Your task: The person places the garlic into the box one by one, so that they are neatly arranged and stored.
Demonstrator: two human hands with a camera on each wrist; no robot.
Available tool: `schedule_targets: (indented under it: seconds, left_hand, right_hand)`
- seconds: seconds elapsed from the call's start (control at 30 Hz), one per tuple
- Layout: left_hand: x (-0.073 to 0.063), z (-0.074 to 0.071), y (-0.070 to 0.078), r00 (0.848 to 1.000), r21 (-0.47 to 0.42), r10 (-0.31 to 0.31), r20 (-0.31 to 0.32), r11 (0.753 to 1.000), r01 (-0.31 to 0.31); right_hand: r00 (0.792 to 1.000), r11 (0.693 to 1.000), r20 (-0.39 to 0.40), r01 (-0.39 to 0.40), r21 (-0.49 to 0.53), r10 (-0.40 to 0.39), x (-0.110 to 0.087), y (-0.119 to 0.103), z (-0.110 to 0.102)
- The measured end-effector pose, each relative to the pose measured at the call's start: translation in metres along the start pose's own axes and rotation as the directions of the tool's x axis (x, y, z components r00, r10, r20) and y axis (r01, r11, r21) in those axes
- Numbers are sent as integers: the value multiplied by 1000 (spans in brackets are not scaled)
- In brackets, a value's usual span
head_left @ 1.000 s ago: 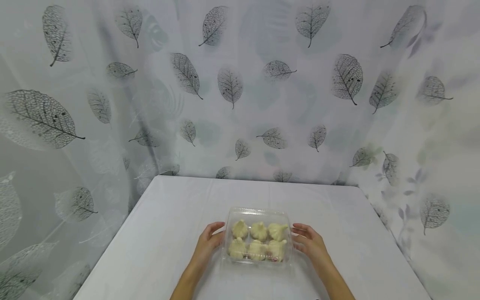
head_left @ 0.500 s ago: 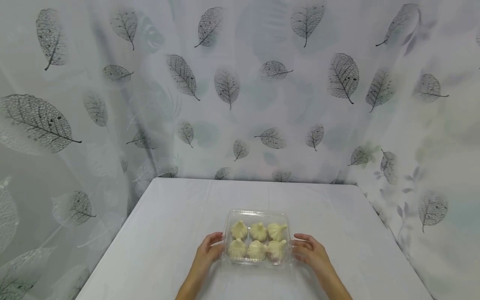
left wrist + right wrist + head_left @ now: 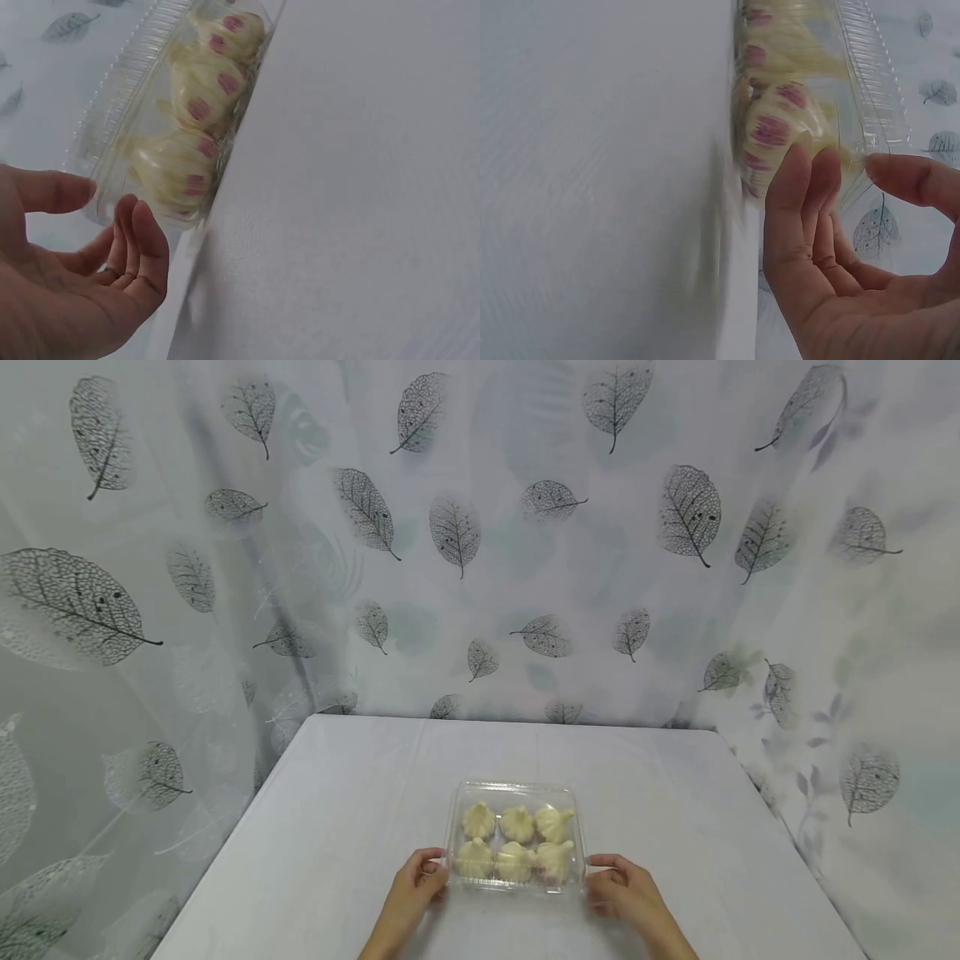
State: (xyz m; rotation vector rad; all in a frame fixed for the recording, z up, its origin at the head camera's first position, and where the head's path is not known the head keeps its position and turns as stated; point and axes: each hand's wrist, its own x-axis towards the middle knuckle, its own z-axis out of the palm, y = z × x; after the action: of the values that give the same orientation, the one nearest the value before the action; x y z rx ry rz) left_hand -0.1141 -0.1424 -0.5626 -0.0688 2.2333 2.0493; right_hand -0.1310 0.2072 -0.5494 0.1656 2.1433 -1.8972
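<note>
A clear plastic clamshell box (image 3: 517, 792), lid down, sits on the white table. Inside are several cream-yellow garlic bulbs (image 3: 517, 823), with pink patches low on their sides in the wrist views. My left hand (image 3: 408, 893) is at the box's near left corner; its thumb (image 3: 71, 193) is by the rim and its bent fingers (image 3: 150, 244) are beside the wall, with a gap between. At the near right corner is my right hand (image 3: 630, 893), its thumb (image 3: 900, 174) at the rim and its fingers (image 3: 787, 199) along the wall. Exact contact is hard to tell.
The white-covered table (image 3: 360, 777) extends around the box on all sides. A pale curtain (image 3: 495, 585) printed with grey leaves hangs behind the table and along both sides.
Both hands have slid toward the person along the box's sides, from about mid-side to the near corners. Their fingers look more bent. The lid stays down and the box has hardly moved.
</note>
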Motion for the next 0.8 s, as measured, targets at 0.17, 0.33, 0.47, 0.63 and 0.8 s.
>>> schedule_targets:
  seconds: [0.17,0.33,0.47,0.63,0.8]
  left_hand:
    - [-3,2,-1,999,-13,-39,9,999,39]
    - [-4,6,-1,999,-48,-51,-3,998,51]
    - [-4,8,-2,998,-71,-56,-26,996,54]
    - [-4,9,-2,997,-98,-61,-37,994,57]
    - [-6,10,-1,998,-143,-60,-26,988,55]
  right_hand:
    - [999,1000,20,-28,2,28,-6,-1,0]
    - [998,998,-21,-62,1,62,-10,-2,0]
    - [997,997,-14,-73,14,74,-12,-1,-1]
    - [996,995,53,-73,70,69,-12,1,-2]
    - [996,992,72,-69,106,61,-11,3,-1]
